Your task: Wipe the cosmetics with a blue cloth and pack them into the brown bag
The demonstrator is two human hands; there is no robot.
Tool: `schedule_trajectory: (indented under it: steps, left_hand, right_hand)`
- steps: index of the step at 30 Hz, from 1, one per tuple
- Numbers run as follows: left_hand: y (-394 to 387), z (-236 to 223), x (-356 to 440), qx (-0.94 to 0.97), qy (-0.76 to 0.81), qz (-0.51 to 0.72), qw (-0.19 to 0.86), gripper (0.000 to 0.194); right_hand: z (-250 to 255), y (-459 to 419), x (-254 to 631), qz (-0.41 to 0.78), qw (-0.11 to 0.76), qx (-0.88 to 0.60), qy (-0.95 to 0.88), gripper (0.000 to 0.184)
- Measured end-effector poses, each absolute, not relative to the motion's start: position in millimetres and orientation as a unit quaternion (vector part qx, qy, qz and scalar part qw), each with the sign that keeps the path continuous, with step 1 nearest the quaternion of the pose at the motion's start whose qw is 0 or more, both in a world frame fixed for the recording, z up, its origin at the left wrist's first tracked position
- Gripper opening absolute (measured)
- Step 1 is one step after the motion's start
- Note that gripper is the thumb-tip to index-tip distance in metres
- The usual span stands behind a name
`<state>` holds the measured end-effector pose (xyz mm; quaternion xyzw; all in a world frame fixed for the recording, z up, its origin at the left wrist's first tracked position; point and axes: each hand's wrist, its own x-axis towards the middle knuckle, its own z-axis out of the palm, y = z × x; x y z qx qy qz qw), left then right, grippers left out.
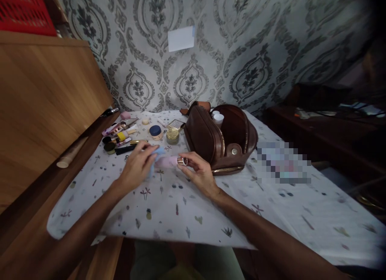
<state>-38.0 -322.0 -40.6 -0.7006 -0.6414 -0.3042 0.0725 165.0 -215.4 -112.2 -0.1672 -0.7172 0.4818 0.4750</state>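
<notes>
Pale pink with a metallic end, a tube (166,162) sits near the centre of the frame, held above a printed tablecloth (181,215) in the head camera's view. The left hand (138,163) closes its fingers on a blue cloth (159,151) at the tube's left end; the right hand (199,174) clamps thumb and fingers on the shiny right end. Wiping appears under way, not finished. Left of centre, a navy-lidded jar (155,131), a gold-lidded jar (173,135) and assorted cosmetics (121,136) lie outside the open brown bag (200,131), right of centre, where white-lidded containers (218,119) show; which are already wiped cannot be told.
</notes>
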Motion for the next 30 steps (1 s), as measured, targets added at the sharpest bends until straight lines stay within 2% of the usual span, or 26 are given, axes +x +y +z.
schedule_trajectory:
  steps: [5,8,11,16,21,25,30]
  left_hand:
    - [-313,-56,1,-0.775,-0.575,-0.252,0.067,0.038]
    - [-311,-69,-13,-0.765,-0.599,-0.226,0.073,0.035]
    - [-313,-74,-42,-0.743,-0.633,-0.215,0.029,0.031]
    - [-321,-78,-70,-0.717,-0.658,-0.226,-0.039,0.03]
    - [-320,-87,-53,-0.705,-0.659,-0.252,0.064,0.032]
    - [-318,-93,-23,-0.742,-0.597,-0.272,0.138,0.039]
    - [-316,-102,-16,-0.767,-0.578,-0.247,0.13,0.045]
  right_hand:
    - [-118,-216,164,0.518,0.477,-0.163,-0.691,0.046]
    - [-119,-214,164,0.508,0.48,-0.155,-0.699,0.037]
    - [-118,-211,165,0.486,0.486,-0.147,-0.711,0.029]
    - [-112,-210,165,0.496,0.472,-0.151,-0.713,0.033]
    - [-108,-212,166,0.494,0.462,-0.169,-0.717,0.034]
    - [-105,-217,167,0.49,0.452,-0.2,-0.718,0.032]
    - [-104,-221,167,0.5,0.441,-0.243,-0.704,0.034]
